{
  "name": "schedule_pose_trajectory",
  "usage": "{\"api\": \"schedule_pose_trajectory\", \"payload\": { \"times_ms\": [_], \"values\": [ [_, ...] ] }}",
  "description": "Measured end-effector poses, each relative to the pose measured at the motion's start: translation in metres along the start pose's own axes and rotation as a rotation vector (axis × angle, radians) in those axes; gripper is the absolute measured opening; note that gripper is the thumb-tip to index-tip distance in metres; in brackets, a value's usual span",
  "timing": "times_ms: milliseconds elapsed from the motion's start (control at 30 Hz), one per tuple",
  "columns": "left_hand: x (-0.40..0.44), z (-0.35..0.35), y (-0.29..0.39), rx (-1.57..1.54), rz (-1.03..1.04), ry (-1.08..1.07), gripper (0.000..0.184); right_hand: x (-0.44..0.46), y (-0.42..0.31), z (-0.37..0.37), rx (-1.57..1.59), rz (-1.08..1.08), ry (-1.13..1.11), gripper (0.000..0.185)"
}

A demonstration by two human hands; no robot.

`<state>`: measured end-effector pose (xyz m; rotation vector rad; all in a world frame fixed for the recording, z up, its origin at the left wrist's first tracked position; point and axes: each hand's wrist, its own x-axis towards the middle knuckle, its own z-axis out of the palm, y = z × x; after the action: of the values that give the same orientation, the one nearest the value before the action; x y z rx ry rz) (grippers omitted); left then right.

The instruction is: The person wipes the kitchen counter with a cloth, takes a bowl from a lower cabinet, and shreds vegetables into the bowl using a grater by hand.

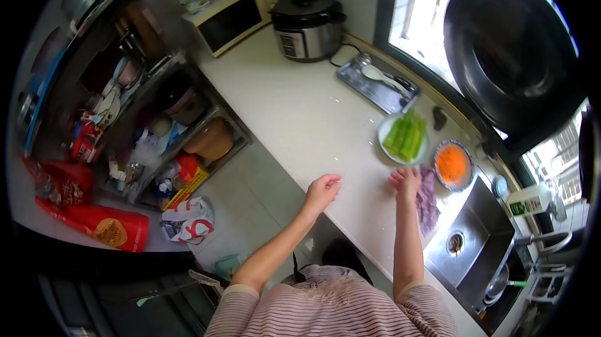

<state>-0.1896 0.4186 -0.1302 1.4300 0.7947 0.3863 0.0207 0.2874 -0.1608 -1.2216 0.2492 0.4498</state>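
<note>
My left hand hovers by the front edge of the white countertop, its fingers loosely curled with nothing visible in them. My right hand is over the counter, fingers slightly bent and apart, holding nothing I can see. Just right of it lies a crumpled purple cloth; whether the hand touches it I cannot tell. Beyond that hand, a pale plate carries cut green celery stalks. A patterned bowl of shredded carrot stands to the right, beside the sink.
A steel sink is at the right, with a white bottle behind it. A grey tray with a white spoon lies near the window. Farther back stand a pressure cooker and a microwave. Crowded shelves fill the left.
</note>
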Motion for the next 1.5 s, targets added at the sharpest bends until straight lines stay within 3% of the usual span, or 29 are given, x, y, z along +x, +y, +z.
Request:
{"api": "schedule_pose_trajectory", "payload": {
  "times_ms": [67,100,167,300,367,467,567,667,900,1000,1067,1133,1167,1267,1367,1400,1433,1500],
  "values": [
    [0.005,-0.025,0.009,-0.054,-0.028,0.048,0.027,0.024,0.001,0.004,-0.029,-0.032,0.07,0.071],
    [0.007,-0.036,0.009,-0.068,-0.056,0.064,0.027,0.027,0.003,0.008,-0.027,-0.038,0.186,0.055],
    [0.015,-0.057,0.007,-0.095,-0.105,0.077,0.027,0.046,0.009,-0.004,-0.039,-0.03,0.092,0.037],
    [0.05,-0.116,0.013,-0.12,-0.111,0.084,0.027,0.043,-0.001,0.023,-0.141,-0.098,0.168,0.021],
    [0.082,-0.141,0.022,-0.07,-0.077,0.11,0.026,0.085,0.025,-0.002,-0.317,-0.282,0.249,0.012],
    [0.134,-0.182,0.052,0.003,-0.081,0.116,0.026,0.056,0.015,0.012,-0.238,-0.262,0.171,0.012],
    [0.208,-0.225,0.053,-0.012,0.061,0.109,0.024,0.024,0.026,0.023,-0.289,-0.205,0.203,0.013],
    [0.266,-0.273,0.094,0.126,0.15,0.188,0.021,0.002,0.047,0.038,-0.301,-0.248,0.203,0.014],
    [0.405,-0.373,0.157,0.432,0.514,0.489,0.022,-0.028,0.078,0.114,-0.363,-0.149,0.163,0.02],
    [0.447,-0.39,0.226,0.172,0.416,0.445,0.026,-0.03,0.087,0.15,-0.378,-0.138,0.154,0.021],
    [0.503,-0.411,0.256,0.131,0.495,0.446,0.03,-0.03,0.099,0.174,-0.395,-0.144,0.159,0.022],
    [0.528,-0.412,0.303,-0.187,0.506,0.4,0.032,-0.035,0.107,0.194,-0.445,-0.14,0.194,0.022],
    [0.562,-0.428,0.318,-0.159,0.438,0.317,0.027,-0.042,0.106,0.216,-0.459,-0.159,0.212,0.024],
    [0.665,-0.462,0.354,-0.315,0.434,0.062,0.039,-0.047,0.126,0.247,-0.421,-0.247,0.411,0.038],
    [0.763,-0.502,0.369,-0.486,0.404,-0.097,0.052,-0.065,0.131,0.274,-0.5,-0.018,0.54,0.039],
    [0.784,-0.502,0.389,-0.595,0.223,0.095,0.052,-0.069,0.132,0.286,-0.464,-0.017,0.557,0.037],
    [0.772,-0.506,0.392,-0.48,0.305,-0.053,0.048,-0.074,0.135,0.295,-0.434,-0.023,0.554,0.036],
    [0.734,-0.47,0.425,-0.602,0.144,0.178,0.04,-0.086,0.143,0.307,-0.332,-0.056,0.639,0.033]
  ]
}}
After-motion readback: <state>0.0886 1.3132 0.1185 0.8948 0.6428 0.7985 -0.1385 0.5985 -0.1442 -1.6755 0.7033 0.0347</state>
